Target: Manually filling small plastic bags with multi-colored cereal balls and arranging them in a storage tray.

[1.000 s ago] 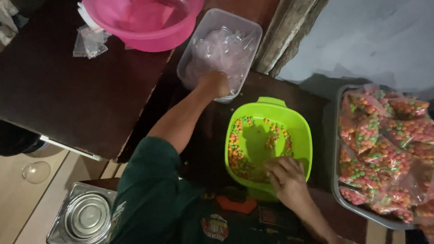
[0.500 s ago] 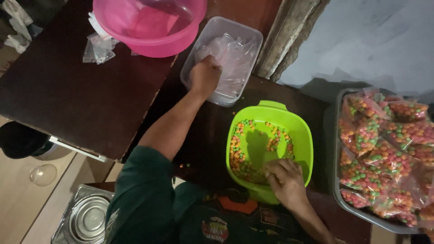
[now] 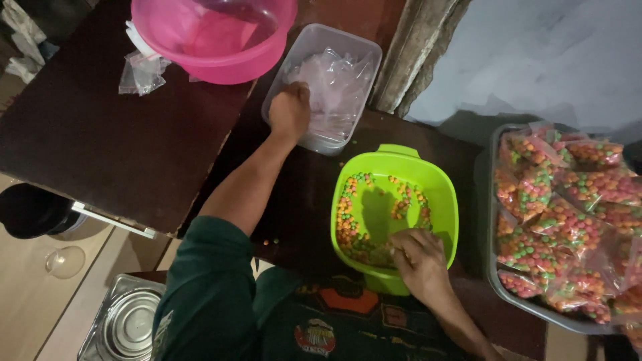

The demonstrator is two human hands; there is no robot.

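Note:
My left hand (image 3: 290, 110) reaches into a clear plastic tub (image 3: 304, 50) and closes on the small clear plastic bags (image 3: 334, 87) inside it. My right hand (image 3: 418, 257) rests inside a lime green bowl (image 3: 438, 184), fingers curled among the small multicoloured candies (image 3: 348, 217) at the near side of the bowl. Whether it grips any candies I cannot tell. The bowl sits on a dark table (image 3: 100, 147) just in front of my body.
A pink basin (image 3: 214, 37) stands at the back, with loose clear bags (image 3: 140, 70) beside it. A grey tray (image 3: 498, 281) on the right holds several filled candy bags (image 3: 562, 207). A steel tin (image 3: 127, 324) and a glass (image 3: 65, 261) lie on the floor at lower left.
My left hand has moved further into the clear tub and closed on the bags. My right hand stays in the green bowl.

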